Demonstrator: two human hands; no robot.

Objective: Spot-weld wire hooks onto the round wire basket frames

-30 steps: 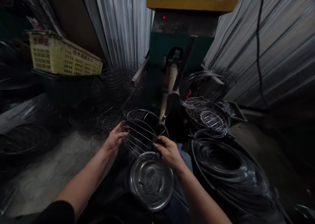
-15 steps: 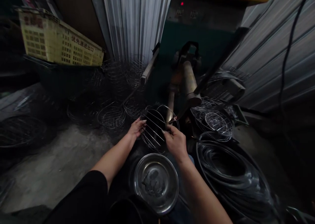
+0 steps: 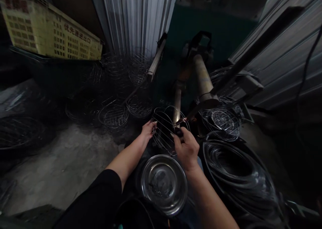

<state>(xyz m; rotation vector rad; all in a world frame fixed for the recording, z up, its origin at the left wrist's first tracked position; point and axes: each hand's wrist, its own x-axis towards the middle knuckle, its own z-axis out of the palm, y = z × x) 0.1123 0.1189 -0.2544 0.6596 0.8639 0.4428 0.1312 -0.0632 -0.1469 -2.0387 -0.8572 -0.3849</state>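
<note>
Between my hands is a round wire rack (image 3: 164, 130) with parallel bars and looped wire at its far side. My left hand (image 3: 149, 131) is closed on its left rim. My right hand (image 3: 186, 148) pinches the rack's right side, close to the metal rod electrode (image 3: 177, 103) of the machine. A thicker metal arm (image 3: 203, 78) reaches out above and to the right of that rod. Just below the rack stands a shiny metal bowl (image 3: 164, 185) with small pieces in its bottom, too dark to make out.
A large coil of wire (image 3: 238, 175) lies at the right, with a heap of wire racks (image 3: 222, 120) behind it. More wire racks (image 3: 114, 116) stand on the floor at the left. A yellow plastic crate (image 3: 55, 31) sits at the upper left.
The view has shifted, so the crate sits further left and higher and the machine appears higher. Both hands still hold the rack near the rod. The machine's red light has left the view.
</note>
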